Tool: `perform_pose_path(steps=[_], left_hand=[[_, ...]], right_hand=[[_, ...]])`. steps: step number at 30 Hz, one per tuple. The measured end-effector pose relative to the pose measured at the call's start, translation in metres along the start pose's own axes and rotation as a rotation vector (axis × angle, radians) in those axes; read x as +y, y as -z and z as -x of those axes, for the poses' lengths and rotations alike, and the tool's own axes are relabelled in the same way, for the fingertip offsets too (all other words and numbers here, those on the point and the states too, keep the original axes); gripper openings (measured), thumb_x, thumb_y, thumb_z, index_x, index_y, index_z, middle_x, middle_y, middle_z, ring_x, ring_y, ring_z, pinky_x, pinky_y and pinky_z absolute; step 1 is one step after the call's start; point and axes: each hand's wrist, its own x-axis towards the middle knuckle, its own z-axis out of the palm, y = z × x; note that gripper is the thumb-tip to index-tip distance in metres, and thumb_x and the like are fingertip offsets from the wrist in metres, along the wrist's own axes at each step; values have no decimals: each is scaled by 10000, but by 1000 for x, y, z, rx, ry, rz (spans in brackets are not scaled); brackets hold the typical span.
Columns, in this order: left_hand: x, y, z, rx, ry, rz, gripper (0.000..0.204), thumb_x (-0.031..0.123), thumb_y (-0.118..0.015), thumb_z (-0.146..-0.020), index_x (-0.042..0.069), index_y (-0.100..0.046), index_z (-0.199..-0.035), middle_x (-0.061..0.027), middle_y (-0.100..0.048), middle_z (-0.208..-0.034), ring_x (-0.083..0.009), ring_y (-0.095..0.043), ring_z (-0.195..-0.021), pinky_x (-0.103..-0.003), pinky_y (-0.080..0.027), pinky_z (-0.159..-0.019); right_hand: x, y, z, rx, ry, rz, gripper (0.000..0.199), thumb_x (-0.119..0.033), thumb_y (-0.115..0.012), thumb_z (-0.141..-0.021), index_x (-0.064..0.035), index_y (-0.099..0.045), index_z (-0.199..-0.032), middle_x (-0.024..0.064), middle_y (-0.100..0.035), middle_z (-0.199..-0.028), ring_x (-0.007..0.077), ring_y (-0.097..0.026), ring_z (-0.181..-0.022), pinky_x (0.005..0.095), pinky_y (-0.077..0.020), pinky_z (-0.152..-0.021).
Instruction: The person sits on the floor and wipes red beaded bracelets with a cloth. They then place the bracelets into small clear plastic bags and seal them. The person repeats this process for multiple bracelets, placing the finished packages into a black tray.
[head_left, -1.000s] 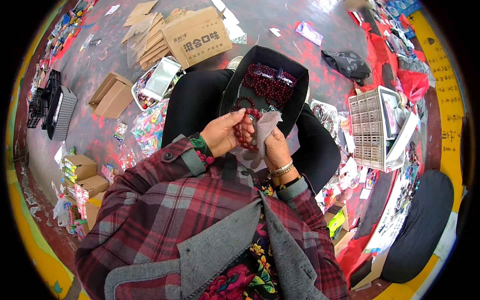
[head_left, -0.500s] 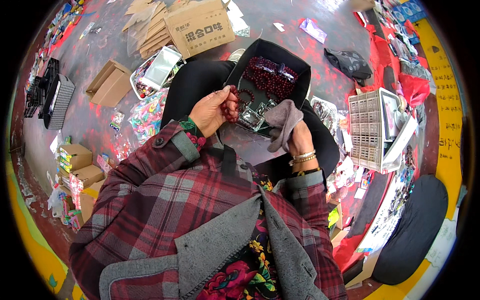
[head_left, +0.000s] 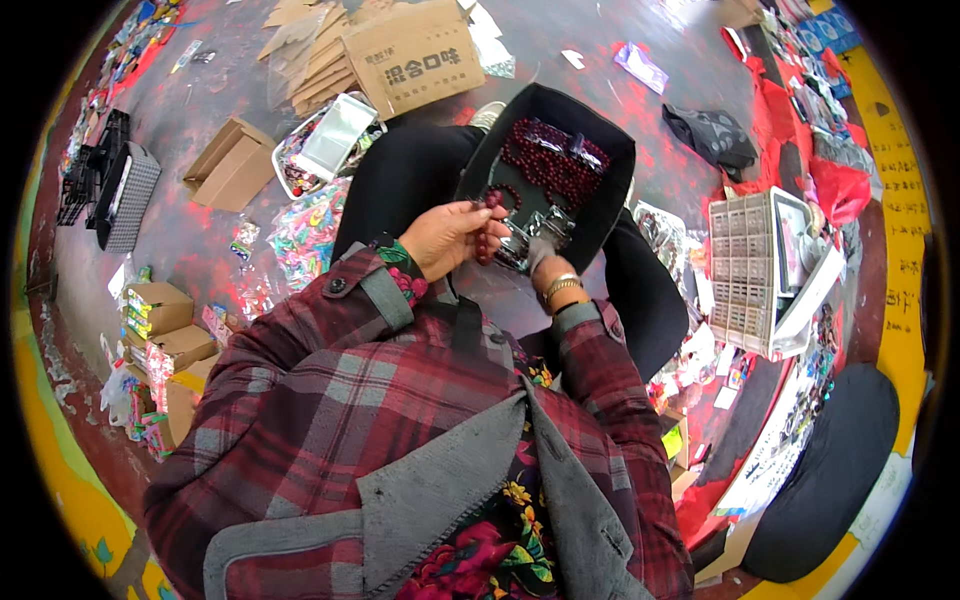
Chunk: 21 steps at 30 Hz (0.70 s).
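Two hands work over a black tray resting on the seated person's lap, above a grey floor blotched with red paint. Left hand is closed around a dark red bead bracelet at the tray's near edge. Right hand is mostly hidden by shiny clear packets; its grip cannot be told. More red beads heap at the tray's far end. One large cardboard box lies beyond; a white compartment tray sits right.
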Motion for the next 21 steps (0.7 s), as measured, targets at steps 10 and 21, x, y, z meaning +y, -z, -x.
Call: perform_pose_path(steps=[10, 21], left_hand=[[-6, -2, 2, 28, -21, -432, 259, 169, -455, -928, -4, -522, -1109, -41, -576, -898, -119, -535, -765, -261, -440, -746], [6, -43, 21, 101, -674, -1513, 198, 123, -517, -866, 8, -610, -996, -96, -536, -809, -218, -534, -727, -313, -434, -659]], right_hand=[[-14, 62, 42, 278, 203, -467, 333, -267, -566, -810, -40, -610, -1050, 153, -647, -957, 258, -628, -872, 339, -480, -755], [-71, 112, 124, 276, 737, -1147, 493, -270, -483, -874, -33, -382, -1295, 85, -543, -1135, 146, -565, -910, 268, -458, -802]])
